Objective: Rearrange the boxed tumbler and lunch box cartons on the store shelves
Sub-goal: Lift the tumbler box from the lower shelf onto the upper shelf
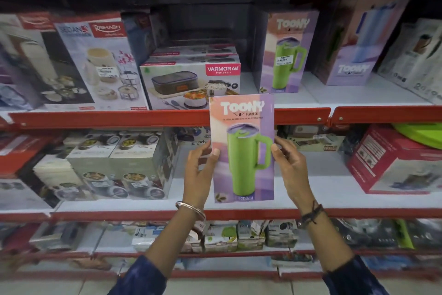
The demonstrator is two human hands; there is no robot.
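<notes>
Head view: a Toony carton (241, 149) is held upright in the air in front of the shelves, printed face toward the camera, its long axis vertical. The left hand (199, 172) clasps its left edge and the right hand (290, 168) its right edge, both at about mid-height; the fingers (278, 151) wrap round the edges with the thumbs on the front, so each hand is closed on the carton and neither is free.

The carton's top overlaps the red lip of the upper shelf (143, 119), and its base hangs just above the lower shelf's front edge. Directly above and behind it, on the upper shelf, there is a bare strip between the Varmora box (191, 86) and a second Toony carton (289, 53), which stands upright with a price sticker. That gap looks like the likely slot: it lies up and away from the hands, slightly to the right, so the right hand is a little nearer. The carton would go in as it stands, upright. Clearing the shelf lip and the Varmora box's corner looks like the tight part.
</notes>
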